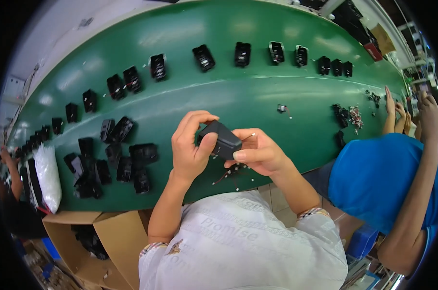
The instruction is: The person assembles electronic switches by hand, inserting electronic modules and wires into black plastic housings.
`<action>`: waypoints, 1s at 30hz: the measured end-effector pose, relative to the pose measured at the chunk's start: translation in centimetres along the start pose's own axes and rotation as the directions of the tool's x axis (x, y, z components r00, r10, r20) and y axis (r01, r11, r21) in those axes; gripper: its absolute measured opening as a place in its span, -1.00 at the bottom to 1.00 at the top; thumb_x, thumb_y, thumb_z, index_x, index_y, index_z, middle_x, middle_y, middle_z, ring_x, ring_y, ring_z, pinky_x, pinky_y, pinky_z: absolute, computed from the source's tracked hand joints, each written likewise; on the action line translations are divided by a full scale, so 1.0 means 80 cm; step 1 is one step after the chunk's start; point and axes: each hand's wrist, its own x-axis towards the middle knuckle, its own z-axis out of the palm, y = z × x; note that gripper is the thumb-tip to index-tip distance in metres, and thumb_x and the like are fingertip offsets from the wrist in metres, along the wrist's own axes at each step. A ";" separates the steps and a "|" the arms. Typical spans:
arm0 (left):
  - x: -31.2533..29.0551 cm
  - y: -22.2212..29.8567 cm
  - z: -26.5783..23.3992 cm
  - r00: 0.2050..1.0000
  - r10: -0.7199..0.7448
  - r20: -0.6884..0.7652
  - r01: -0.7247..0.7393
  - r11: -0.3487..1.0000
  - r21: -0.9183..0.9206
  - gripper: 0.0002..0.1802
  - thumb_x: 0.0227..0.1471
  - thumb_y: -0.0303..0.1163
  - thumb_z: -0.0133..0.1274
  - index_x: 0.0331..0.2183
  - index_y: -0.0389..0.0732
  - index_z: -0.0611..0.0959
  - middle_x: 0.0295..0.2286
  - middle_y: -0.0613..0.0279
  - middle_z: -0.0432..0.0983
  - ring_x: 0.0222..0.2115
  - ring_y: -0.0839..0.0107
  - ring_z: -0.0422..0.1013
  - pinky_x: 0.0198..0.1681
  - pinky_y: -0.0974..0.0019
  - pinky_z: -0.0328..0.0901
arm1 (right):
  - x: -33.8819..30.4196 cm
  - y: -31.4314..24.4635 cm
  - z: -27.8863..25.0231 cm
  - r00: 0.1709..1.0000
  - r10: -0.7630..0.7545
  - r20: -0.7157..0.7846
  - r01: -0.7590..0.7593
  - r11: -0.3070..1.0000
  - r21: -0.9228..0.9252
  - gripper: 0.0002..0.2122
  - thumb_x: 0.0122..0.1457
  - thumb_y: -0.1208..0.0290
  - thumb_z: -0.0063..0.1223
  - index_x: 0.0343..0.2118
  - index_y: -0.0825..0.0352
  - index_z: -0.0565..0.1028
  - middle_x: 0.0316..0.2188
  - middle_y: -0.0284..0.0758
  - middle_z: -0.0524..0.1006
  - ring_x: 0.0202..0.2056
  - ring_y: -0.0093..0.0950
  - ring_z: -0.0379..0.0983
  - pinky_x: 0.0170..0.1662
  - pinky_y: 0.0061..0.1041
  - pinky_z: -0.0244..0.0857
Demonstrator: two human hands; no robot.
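A black, box-like plastic housing (pixel 221 139) is tilted between my two hands, above the near edge of the green table. My left hand (pixel 191 145) closes around its left side, thumb on the upper face. With thumb and fingers, my right hand (pixel 261 153) grips the right end. A thin piece with a pale tip (pixel 252 135) sticks up by the right fingers; what it belongs to cannot be made out. Beneath my hands lie small parts with thin wires and white ends (pixel 234 169), partly hidden by the right hand.
Loose black housings (pixel 124 169) lie piled left of me; more line the far side of the green table (pixel 277 130). A white plastic bag (pixel 47 179) and an open cardboard box (pixel 117 241) are at lower left. A person in blue (pixel 383 183) works close on the right.
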 end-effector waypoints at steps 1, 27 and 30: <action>0.007 0.001 0.003 0.999 0.037 0.016 -0.037 0.999 0.020 -0.41 0.15 0.09 -0.02 -0.14 -0.31 0.59 -0.24 0.01 0.51 -0.26 0.17 0.47 -0.21 0.23 0.34 | 0.000 -0.004 -0.004 0.999 -0.043 0.004 0.043 0.999 -0.026 -0.67 0.00 0.58 0.22 -0.12 0.46 0.52 -0.07 -0.18 0.50 -0.16 -0.43 0.53 -0.09 -0.41 0.45; 0.013 -0.060 0.057 0.986 -0.167 0.026 0.112 0.762 0.638 -0.74 -0.03 -0.55 0.06 -0.21 -0.31 0.54 0.02 -0.03 0.33 0.06 0.01 0.25 0.14 0.05 0.13 | -0.185 -0.430 -0.575 0.422 -0.864 -0.274 -0.679 -0.101 -0.727 -0.48 -0.25 0.64 0.31 -0.14 0.25 0.38 0.12 -0.27 0.45 0.10 -0.08 0.35 0.15 -0.27 0.26; 0.014 -0.062 0.057 0.985 -0.174 0.020 0.121 0.761 0.638 -0.77 -0.06 -0.58 0.08 -0.25 -0.29 0.55 0.02 -0.03 0.34 0.04 0.02 0.28 0.14 0.06 0.15 | -0.185 -0.430 -0.592 0.447 -0.869 -0.210 -0.660 -0.162 -0.734 -0.50 -0.30 0.76 0.05 -0.16 0.30 0.37 0.12 -0.16 0.41 0.16 -0.06 0.28 0.21 -0.29 0.18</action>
